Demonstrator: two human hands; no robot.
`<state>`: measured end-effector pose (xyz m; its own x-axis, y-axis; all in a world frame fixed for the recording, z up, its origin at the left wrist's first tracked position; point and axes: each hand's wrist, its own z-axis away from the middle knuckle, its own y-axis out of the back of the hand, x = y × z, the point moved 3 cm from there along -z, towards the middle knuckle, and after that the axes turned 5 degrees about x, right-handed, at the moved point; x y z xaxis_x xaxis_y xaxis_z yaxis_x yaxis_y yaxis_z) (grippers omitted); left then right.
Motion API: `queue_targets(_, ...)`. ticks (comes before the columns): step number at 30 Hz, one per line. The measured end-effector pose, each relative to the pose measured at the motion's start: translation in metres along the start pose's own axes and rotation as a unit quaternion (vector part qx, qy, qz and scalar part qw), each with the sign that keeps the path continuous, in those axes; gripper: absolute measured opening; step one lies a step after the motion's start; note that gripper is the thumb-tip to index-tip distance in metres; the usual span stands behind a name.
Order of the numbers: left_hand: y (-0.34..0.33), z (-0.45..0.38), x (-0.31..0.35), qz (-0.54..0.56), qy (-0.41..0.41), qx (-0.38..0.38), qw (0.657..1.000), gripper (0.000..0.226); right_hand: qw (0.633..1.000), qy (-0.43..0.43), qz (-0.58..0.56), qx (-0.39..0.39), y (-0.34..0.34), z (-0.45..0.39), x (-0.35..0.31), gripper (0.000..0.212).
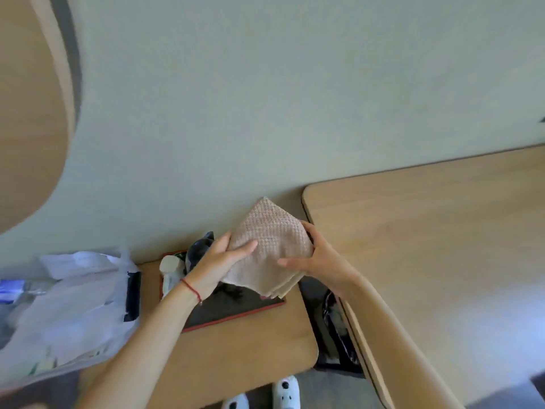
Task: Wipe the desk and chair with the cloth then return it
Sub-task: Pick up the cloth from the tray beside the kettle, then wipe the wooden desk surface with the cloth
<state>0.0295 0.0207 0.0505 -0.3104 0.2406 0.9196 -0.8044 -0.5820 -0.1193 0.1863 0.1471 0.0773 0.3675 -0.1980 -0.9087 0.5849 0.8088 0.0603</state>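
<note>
A folded beige waffle-weave cloth (272,246) is held up in the air between both hands, above a dark red-edged tray (236,308). My left hand (219,262) grips its left side, thumb on top. The cloth's right edge is clasped by my right hand (317,256), fingers under the fold. The wooden desk (427,246) stretches to the right of the cloth. No chair is in view.
The tray lies on a lower wooden side table (236,349) and carries a white-capped bottle (169,270) and a dark object (199,250). A white plastic bag (70,308) sits at the left. A dark gap (333,326) separates table and desk. A pale wall is behind.
</note>
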Motion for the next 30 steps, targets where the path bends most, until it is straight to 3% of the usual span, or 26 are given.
queue_targets(2, -0.017, 0.013, 0.029, -0.012, -0.037, -0.004, 0.999, 0.050, 0.997, -0.009, -0.065, 0.026, 0.010, 0.026, -0.006, 0.102)
queue_targets(4, -0.045, 0.027, 0.058, -0.022, -0.079, -0.003, 0.997, 0.053, 0.974, -0.031, -0.212, 0.066, 0.028, 0.056, -0.010, 0.103)
queue_targets(7, -0.095, 0.041, 0.087, -0.058, -0.159, -0.052, 0.984, 0.076, 0.953, -0.002, -0.284, 0.105, 0.061, 0.092, -0.016, 0.076)
queue_targets(10, -0.151, 0.047, 0.093, -0.199, -0.200, -0.100, 0.954, 0.067, 0.972, 0.082, -0.150, 0.163, 0.112, 0.129, -0.025, 0.045)
queue_targets(14, -0.235, 0.049, 0.077, -0.343, -0.261, -0.049, 0.901, 0.074, 0.972, 0.103, 0.026, 0.207, 0.196, 0.168, -0.022, 0.060)
queue_targets(17, -0.304, 0.053, 0.061, -0.412, -0.290, 0.032, 0.863, 0.053, 0.921, 0.146, 0.236, 0.273, 0.264, 0.190, -0.010, 0.050)
queue_targets(20, -0.371, 0.054, 0.042, -0.412, -0.303, 0.074, 0.856, 0.028, 0.877, 0.186, 0.322, 0.305, 0.333, 0.209, 0.010, 0.030)
queue_targets(21, -0.392, 0.054, 0.035, -0.407, -0.302, 0.065, 0.859, 0.023, 0.882, 0.181, 0.313, 0.301, 0.356, 0.213, 0.019, 0.029)
queue_targets(22, -0.411, 0.054, 0.027, -0.379, -0.281, 0.038, 0.881, 0.019, 0.913, 0.160, 0.248, 0.283, 0.379, 0.217, 0.029, 0.029)
queue_targets(24, -0.450, 0.055, 0.013, -0.269, -0.201, -0.032, 0.942, 0.013, 0.971, 0.113, 0.003, 0.212, 0.415, 0.223, 0.048, 0.034)
queue_targets(26, -0.488, 0.051, -0.002, -0.202, -0.138, -0.055, 0.968, 0.009, 0.967, 0.070, -0.188, 0.155, 0.441, 0.223, 0.072, 0.050)
queue_targets(30, -0.555, 0.027, -0.042, -0.208, -0.089, -0.052, 0.973, 0.028, 0.953, 0.058, -0.244, 0.171, 0.488, 0.210, 0.119, 0.060)
